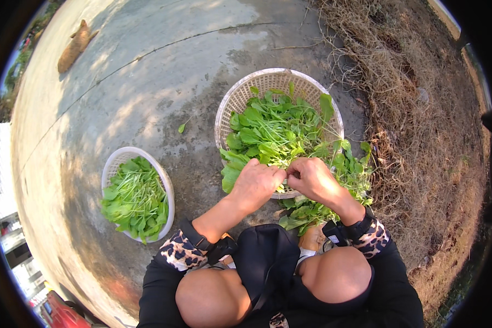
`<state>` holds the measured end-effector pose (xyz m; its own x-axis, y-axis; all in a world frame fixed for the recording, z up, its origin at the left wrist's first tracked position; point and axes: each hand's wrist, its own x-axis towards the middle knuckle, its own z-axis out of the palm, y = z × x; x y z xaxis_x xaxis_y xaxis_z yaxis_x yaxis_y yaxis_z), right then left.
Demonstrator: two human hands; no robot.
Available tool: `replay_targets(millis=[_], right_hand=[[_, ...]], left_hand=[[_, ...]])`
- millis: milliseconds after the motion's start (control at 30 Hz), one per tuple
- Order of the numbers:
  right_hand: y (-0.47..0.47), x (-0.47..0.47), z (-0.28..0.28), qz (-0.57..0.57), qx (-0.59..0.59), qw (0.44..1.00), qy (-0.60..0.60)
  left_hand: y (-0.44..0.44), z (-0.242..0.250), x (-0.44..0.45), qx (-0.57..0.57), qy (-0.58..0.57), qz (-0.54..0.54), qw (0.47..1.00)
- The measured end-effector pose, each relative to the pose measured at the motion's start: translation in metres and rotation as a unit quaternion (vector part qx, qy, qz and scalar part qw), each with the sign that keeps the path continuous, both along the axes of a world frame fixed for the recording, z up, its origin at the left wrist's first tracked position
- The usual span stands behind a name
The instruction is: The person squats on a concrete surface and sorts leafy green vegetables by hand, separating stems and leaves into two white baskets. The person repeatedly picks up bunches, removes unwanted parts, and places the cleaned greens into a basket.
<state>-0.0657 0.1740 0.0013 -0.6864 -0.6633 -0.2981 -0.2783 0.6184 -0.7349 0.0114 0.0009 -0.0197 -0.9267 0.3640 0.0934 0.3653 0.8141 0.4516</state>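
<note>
My left hand is closed on a leafy green plant over the near rim of a large plastic basket, its broad leaves sticking out past the knuckles. Beside it, my right hand pinches the stem end of the greens, fingertips close to the left thumb. Leafy greens with thin stems lie heaped in the large basket. To the left stands a smaller white plastic basket full of similar greens. More uprooted greens lie on the ground by the large basket's right and near side.
Dry roots and straw cover the ground along the right. A single leaf lies on the concrete between the baskets. A brown dog lies at the far left. Something red stands at the lower left edge.
</note>
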Motion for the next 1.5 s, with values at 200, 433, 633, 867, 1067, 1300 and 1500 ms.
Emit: replay_targets(millis=[200,433,633,867,1067,1300,1500], right_hand=[[0.064,-0.026,0.026,-0.103,0.133,0.984,0.053],[0.049,-0.035,0.004,0.004,0.013,0.978,0.207],[-0.017,-0.052,-0.051,0.094,0.146,0.965,0.197],[0.000,-0.051,-0.018,-0.088,-0.060,0.992,0.074],[0.000,-0.038,0.007,-0.081,-0.086,0.992,-0.046],[-0.013,-0.012,0.000,0.004,-0.124,0.992,0.036],[-0.009,-0.005,-0.001,0.016,-0.057,0.997,0.055]], left_hand=[[-0.023,0.000,-0.001,0.037,0.021,0.064,0.997],[-0.032,0.002,-0.014,0.092,0.091,0.149,0.980],[-0.039,0.008,-0.008,0.130,0.110,0.157,0.973],[-0.044,0.013,-0.006,0.115,0.132,0.195,0.965],[-0.023,0.015,-0.021,0.056,0.234,0.133,0.961],[-0.014,0.005,-0.012,-0.005,0.120,0.059,0.991],[-0.010,-0.001,-0.005,0.006,0.087,0.023,0.996]])
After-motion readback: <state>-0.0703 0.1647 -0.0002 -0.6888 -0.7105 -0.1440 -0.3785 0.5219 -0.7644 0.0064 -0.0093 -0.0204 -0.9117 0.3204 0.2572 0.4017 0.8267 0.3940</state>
